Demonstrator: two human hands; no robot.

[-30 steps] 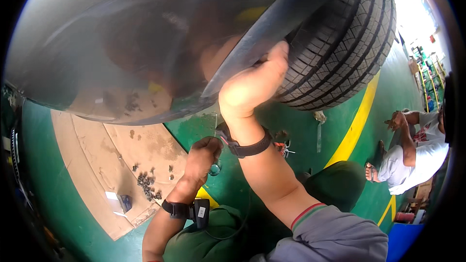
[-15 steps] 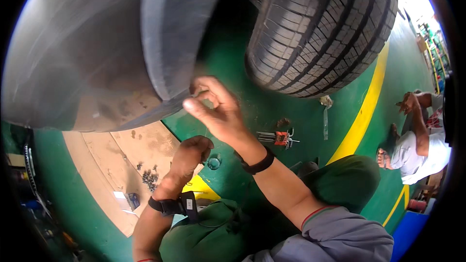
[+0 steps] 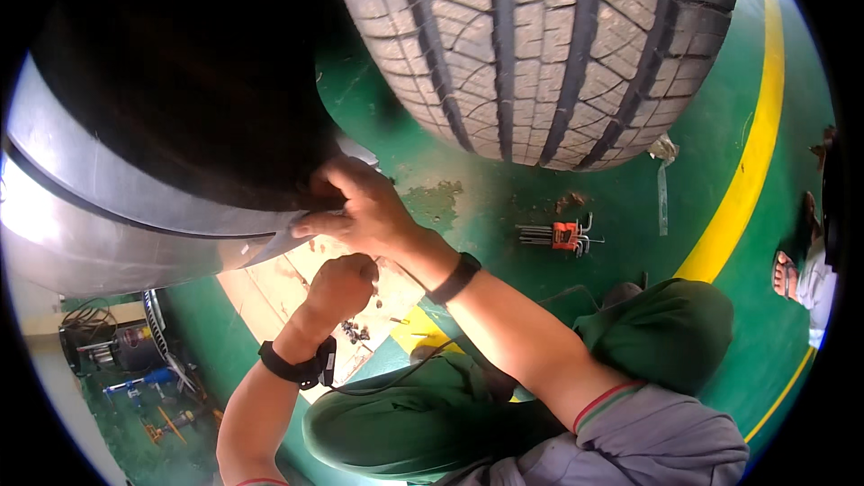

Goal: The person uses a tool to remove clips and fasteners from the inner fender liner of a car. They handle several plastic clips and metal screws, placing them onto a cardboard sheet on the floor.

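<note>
My right hand (image 3: 360, 209) is at the rear corner of a car's grey bumper (image 3: 162, 256), where it meets the dark wheel arch trim (image 3: 216, 202). Its thumb lies on the outer side and its fingers curl round the inner side, pinching the edge. Just below, my left hand (image 3: 340, 288) is closed in a fist, knuckles up; whatever it may hold is hidden. A black band circles each wrist. Above and to the right stands a large tyre (image 3: 540, 54) with dusty tread.
On the green floor lie a folding set of hex keys (image 3: 562, 236) with a red holder and a clear plastic strip (image 3: 663, 198). Flattened cardboard (image 3: 256, 292) carries small dark fasteners (image 3: 356, 332). Tools (image 3: 148, 382) lie at far left. Another person's foot (image 3: 785, 274) shows at right.
My view has shifted toward the wheel arch, so the tyre looks larger. My right hand has gone from half-open beside the bumper to gripping its edge. My left hand remains closed below it.
</note>
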